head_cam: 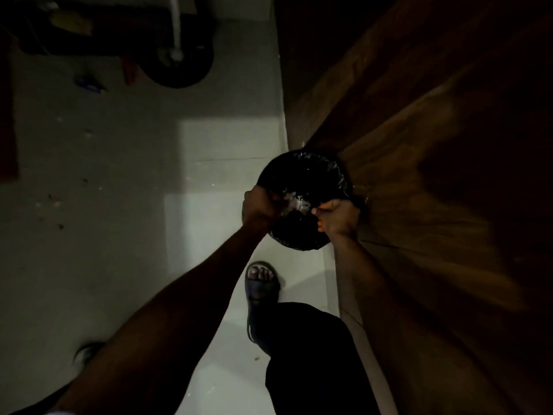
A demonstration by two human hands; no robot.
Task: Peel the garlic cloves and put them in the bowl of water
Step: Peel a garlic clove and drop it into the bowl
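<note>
Both my hands at black-lined bin [305,202] on floor beside wooden cabinet [419,145]. Left hand [259,206] grips bag rim; right hand [338,217] pinches rim opposite. Pale scraps [294,202] inside, likely garlic skins. Judge: waste-disposal step, peeling near done. Next: release bag, return to bowl. Garlic cloves, bowl of water out of view. Dim, blurred; scraps uncertain.
</note>
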